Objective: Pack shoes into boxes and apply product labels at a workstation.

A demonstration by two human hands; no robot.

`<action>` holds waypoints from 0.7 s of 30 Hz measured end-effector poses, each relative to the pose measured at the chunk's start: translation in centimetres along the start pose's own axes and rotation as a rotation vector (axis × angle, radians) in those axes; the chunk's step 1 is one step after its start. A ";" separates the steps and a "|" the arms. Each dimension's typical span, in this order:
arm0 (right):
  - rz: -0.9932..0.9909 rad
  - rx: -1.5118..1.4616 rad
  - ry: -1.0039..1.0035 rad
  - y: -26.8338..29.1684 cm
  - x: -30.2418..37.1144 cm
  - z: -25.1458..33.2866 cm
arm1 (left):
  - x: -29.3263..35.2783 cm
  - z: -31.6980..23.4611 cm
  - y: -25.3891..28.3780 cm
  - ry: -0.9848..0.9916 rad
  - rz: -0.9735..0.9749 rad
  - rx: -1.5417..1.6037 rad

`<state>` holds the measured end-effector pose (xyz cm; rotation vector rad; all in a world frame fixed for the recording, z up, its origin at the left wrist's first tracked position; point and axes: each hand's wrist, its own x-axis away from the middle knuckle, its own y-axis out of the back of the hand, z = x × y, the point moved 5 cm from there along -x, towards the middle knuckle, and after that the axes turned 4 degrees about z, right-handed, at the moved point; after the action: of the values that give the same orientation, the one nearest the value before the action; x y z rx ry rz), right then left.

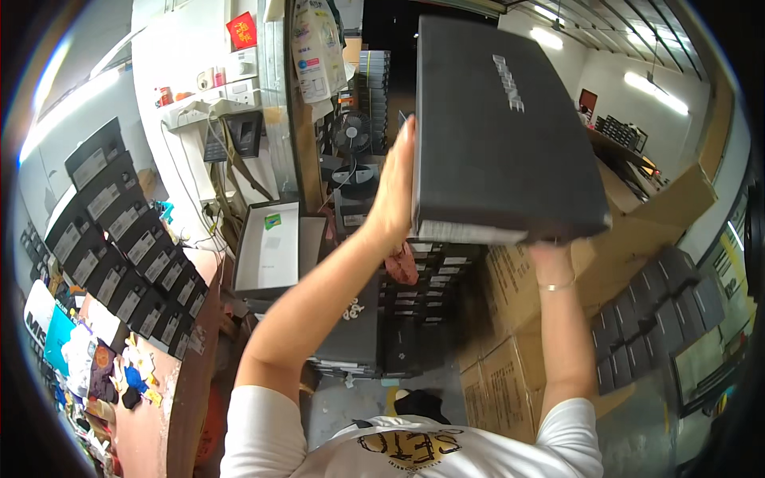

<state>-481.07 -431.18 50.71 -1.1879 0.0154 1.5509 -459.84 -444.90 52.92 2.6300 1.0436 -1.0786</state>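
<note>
A dark grey shoebox-like carton with light lettering on its broad face is held up in front of me, slightly tilted. Against its left side lies my left hand, fingers stretched upward along the cardboard. My right hand supports it from below at the lower right; most of those fingers are hidden behind the carton. Between the two palms the carton is gripped well above the floor. A pale label strip shows along its lower edge.
Large brown cartons stand to the right, one with a raised flap. Dark boxes are stacked on the left bench and at the right. An open white-lined box and a fan are ahead.
</note>
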 end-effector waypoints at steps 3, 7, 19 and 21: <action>0.142 0.035 -0.088 9.2 -9.2 0.5 | -7.2 -1.4 -0.9 0.024 0.003 0.168; -0.123 0.041 -0.062 10.7 -19.8 -1.2 | -15.9 0.7 1.9 0.104 -0.087 0.177; -0.386 0.258 -0.253 23.5 -27.1 -6.9 | -21.2 18.1 11.3 0.429 -0.264 0.021; -0.444 0.365 -0.144 23.1 -25.5 -5.8 | -18.2 17.4 11.8 0.381 -0.329 -0.117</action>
<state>-497.90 -461.74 52.10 -0.7282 -0.0552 1.1738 -471.66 -469.89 50.24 2.6884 1.6047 -0.5392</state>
